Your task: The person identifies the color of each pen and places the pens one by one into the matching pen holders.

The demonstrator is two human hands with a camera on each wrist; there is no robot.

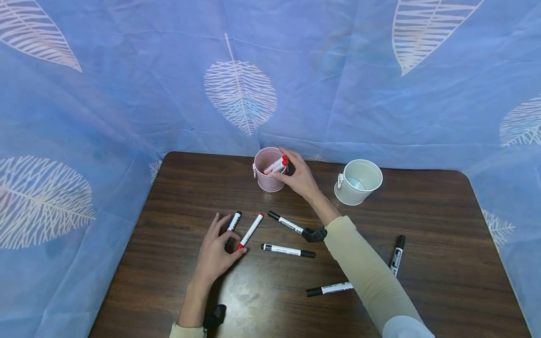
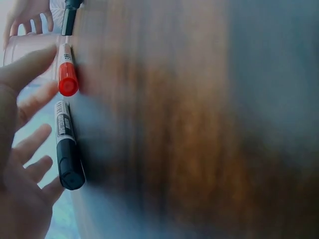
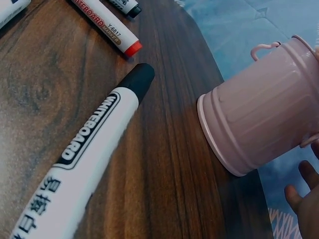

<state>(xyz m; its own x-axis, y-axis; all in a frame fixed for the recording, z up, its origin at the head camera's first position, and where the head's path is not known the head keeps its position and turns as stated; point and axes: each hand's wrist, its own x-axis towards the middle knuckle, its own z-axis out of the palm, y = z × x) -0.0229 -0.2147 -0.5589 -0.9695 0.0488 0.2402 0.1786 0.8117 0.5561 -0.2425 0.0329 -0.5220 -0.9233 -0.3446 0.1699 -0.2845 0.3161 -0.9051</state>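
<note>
The red pen [image 1: 251,230] lies on the table [image 1: 145,244] by your spread left hand [image 1: 214,257], and only the head view shows red-ended pens [image 1: 277,164] in the pink bucket [image 1: 270,184], where I cannot tell if your right hand [image 1: 301,178] pinches any.

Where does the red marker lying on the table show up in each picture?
Head: red marker just left of centre, below the middle.
Left wrist: red marker at upper left.
Right wrist: red marker at the top, left of centre.
Shared landmark: pink bucket, centre in head, upper left in left wrist, right in right wrist.
</note>
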